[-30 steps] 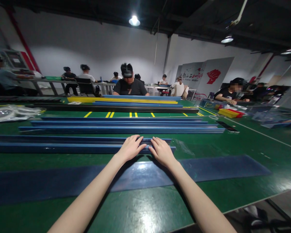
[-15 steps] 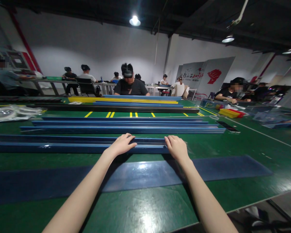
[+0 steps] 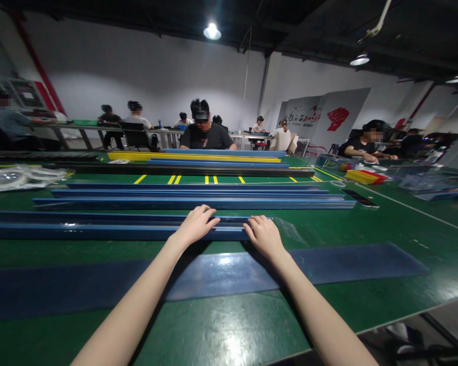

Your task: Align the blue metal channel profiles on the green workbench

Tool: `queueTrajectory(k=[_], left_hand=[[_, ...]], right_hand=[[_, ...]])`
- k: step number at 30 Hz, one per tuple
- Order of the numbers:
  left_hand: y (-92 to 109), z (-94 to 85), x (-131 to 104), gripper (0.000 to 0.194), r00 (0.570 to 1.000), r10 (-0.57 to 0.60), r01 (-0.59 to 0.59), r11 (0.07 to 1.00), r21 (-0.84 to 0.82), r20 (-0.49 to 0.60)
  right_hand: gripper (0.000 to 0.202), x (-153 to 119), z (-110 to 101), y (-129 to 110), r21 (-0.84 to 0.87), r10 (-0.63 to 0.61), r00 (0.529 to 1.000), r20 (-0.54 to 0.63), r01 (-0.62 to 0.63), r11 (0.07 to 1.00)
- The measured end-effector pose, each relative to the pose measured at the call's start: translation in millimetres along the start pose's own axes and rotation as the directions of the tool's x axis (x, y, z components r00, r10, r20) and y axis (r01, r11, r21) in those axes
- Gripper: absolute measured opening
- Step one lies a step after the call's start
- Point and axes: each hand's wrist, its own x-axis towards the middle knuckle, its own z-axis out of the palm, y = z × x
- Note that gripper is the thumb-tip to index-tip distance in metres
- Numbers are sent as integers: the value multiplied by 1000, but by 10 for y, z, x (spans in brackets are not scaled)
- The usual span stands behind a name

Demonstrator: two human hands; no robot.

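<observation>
A long dark-blue U-shaped plastic channel [image 3: 99,232] lies across the table in front of me, running out of view at the left. My left hand [image 3: 196,223] grips it near its right part, the thumb at the near wall and the fingers over the far wall. Close to the channel's right end, my right hand [image 3: 265,235] holds it the same way, with fingers bent over the walls. Under my forearms a flat translucent blue strip [image 3: 225,274] lies on the table. A clear film [image 3: 292,231] shows just right of my right hand.
Several more blue channels [image 3: 191,204] lie parallel beyond, with a dark strip [image 3: 183,170] and a yellow one [image 3: 191,157] farther back. A phone [image 3: 361,199] rests at their right end. Bagged rings [image 3: 11,178] sit at left. A person [image 3: 204,133] sits opposite.
My right hand has shifted left along the channel, closer to my left hand. My left hand has moved slightly right. The clear film beside the channel's end shows more.
</observation>
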Motion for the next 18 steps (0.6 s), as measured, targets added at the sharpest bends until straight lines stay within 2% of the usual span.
queueTrajectory(k=[4,9,12,18], left_hand=[[157,84,-12,42,995,103,-103,995,10,-19],[122,175,-19,44,995,97,-97,995,32,-15],[87,189,-22,44,996,92,-92,995,40,1],[37,152,-22,44,997,61,-61,998,12,41]], right_hand=[[36,-7,38,-77,70,-118,993,-19,119,990],[36,-9,17,-83,143,-177,984,-22,178,973],[34,-7,-20,-24,157,-160,987,-12,160,974],[35,5,-50,158,98,-4,1000,8,3,995]])
